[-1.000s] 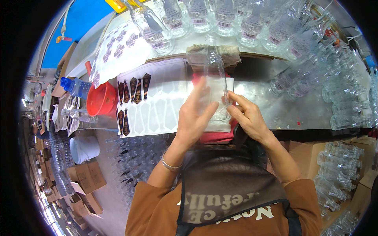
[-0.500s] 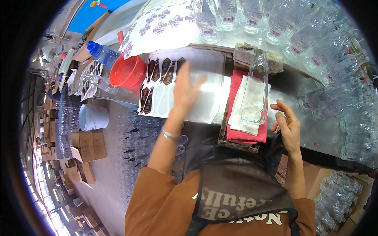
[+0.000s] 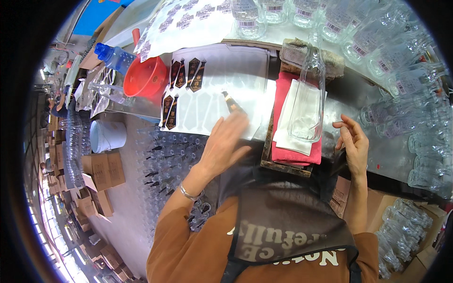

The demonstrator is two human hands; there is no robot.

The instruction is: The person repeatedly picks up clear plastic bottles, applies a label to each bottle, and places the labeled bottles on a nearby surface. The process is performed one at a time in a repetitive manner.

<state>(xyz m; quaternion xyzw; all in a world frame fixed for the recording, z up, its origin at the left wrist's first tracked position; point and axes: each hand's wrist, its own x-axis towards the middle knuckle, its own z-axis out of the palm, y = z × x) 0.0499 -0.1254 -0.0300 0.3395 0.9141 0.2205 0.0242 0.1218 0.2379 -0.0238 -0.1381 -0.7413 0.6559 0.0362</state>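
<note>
My left hand, a bracelet on its wrist, pinches a black and gold tie-shaped sticker by its lower end above the backing sheet. Several matching stickers remain on the sheet's left part, beside pale tie-shaped blanks. A clear glass bottle lies on its side, neck pointing away from me, on a white cloth over a folded red towel in a wooden cradle. Just right of the bottle's base, my right hand is held with loosely bent fingers apart and nothing in it.
Labelled clear bottles crowd the table's far right. A red plastic dipper and a blue bottle stand at the left, below a sheet of printed labels. An open carton of glass bottles is at lower right.
My left hand has drawn back toward me from the sheet, and a tie-shaped sticker has come off with it. My right hand stays beside the bottle, its fingers shifted slightly.
</note>
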